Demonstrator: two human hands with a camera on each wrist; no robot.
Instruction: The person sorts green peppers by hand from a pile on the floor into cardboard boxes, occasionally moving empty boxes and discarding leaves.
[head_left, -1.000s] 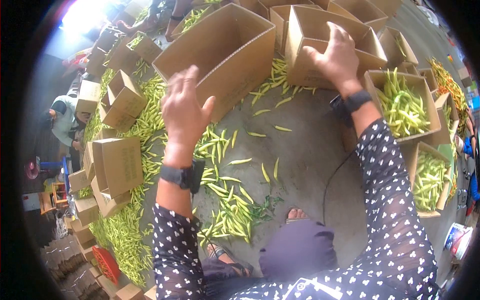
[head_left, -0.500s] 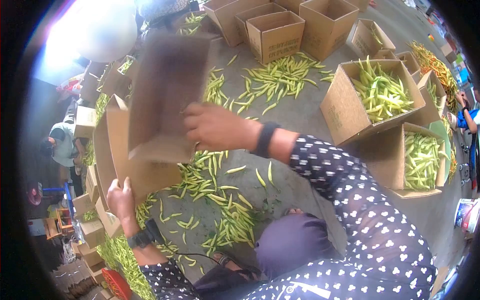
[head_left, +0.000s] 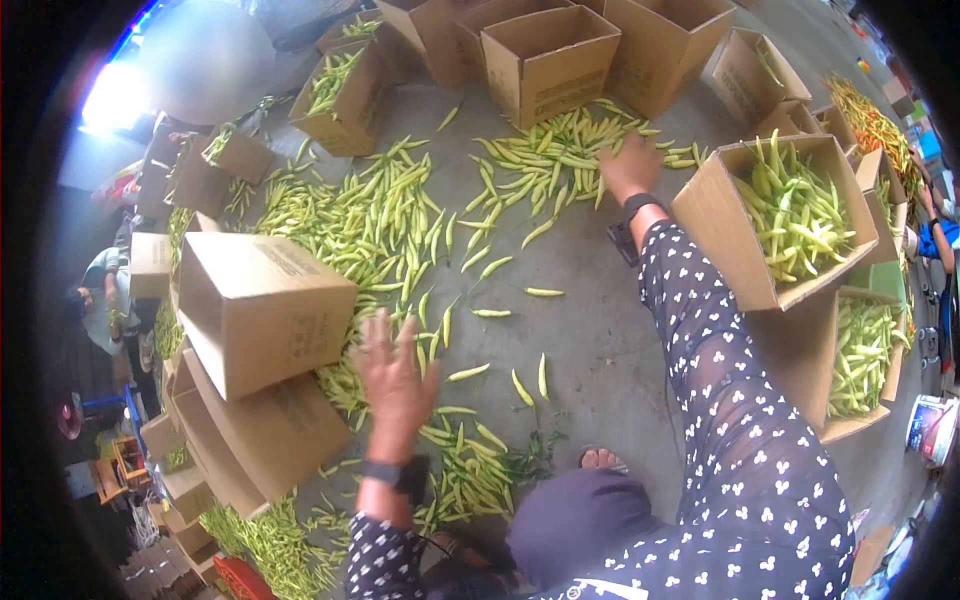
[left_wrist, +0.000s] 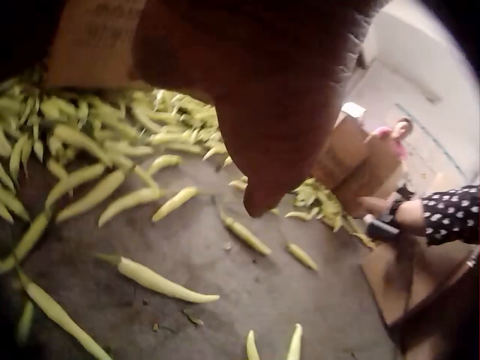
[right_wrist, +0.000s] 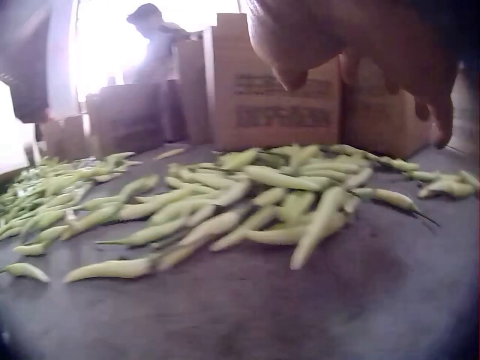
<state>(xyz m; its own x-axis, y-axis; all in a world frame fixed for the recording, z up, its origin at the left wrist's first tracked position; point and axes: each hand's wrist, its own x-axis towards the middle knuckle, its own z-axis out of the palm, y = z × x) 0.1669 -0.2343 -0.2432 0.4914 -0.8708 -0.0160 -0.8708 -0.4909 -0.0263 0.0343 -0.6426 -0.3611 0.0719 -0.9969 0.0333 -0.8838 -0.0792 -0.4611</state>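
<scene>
In the head view the left hand is spread over the floor beside loose green peppers, holding nothing. The right hand reaches out over the right end of another pepper pile. The right wrist view shows that hand with fingers hanging above the peppers, not touching them. An empty box leans on its side atop other cartons left of the left hand. In the left wrist view the left hand hangs above scattered peppers.
A box full of peppers stands at the right, with another filled carton below it. Open boxes line the far side. Another person is at the far left. A red basket sits at lower left.
The large box went from in front of the person to the left and was released onto the cartons. The right hand swung back right to the far pepper pile; the left hand came away from the cartons.
</scene>
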